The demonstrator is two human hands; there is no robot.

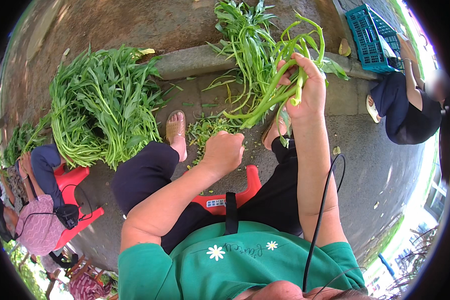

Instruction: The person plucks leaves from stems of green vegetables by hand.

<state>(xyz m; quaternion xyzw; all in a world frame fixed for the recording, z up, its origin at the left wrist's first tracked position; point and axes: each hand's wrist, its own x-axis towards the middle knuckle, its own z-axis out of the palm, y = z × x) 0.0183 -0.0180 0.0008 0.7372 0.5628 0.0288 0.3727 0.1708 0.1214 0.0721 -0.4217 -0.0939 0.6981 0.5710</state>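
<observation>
A bunch of water spinach stems (272,97) is held up in my right hand (307,84), its fingers wrapped around the green stalks. My left hand (224,152) is curled into a fist just below the lower stem ends; nothing shows in it, though its palm side is hidden. Under the hands, between my sandalled feet, lies a low pile of chopped leaves and stem bits (206,133). More long leafy water spinach (245,48) lies across the kerb beyond. A large heap of leafy greens (108,101) stands left of my left foot.
The concrete kerb (195,62) crosses the ground ahead. I sit on a red plastic stool (253,180). At the left a person in a pink top (41,225) sits by another red stool (69,183). At the right a person in black (416,116) sits beside a teal plastic crate (367,45). A black cable (322,217) hangs near my right arm.
</observation>
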